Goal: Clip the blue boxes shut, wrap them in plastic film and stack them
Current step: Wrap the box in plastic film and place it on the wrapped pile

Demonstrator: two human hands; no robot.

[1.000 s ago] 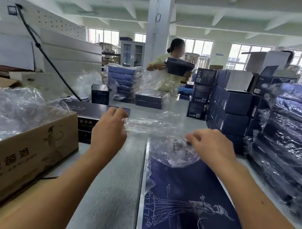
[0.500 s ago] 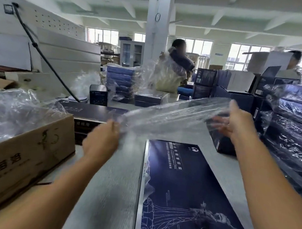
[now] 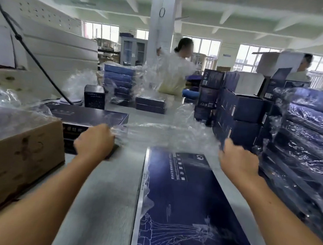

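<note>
Your right hand has lowered level with your left hand, both gripping the plastic film taut above the unwrapped blue box; wrapping and stacking remain.

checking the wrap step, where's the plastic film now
In the head view the plastic film is stretched between the left hand and right hand, above the far end of the blue box.

flat box lies on table, near centre. film spans from left hand to right hand, over the flat box's far end. carton near left, loose plastic in it. second box behind left hand. wrapped stack right. person far, behind table.
</note>
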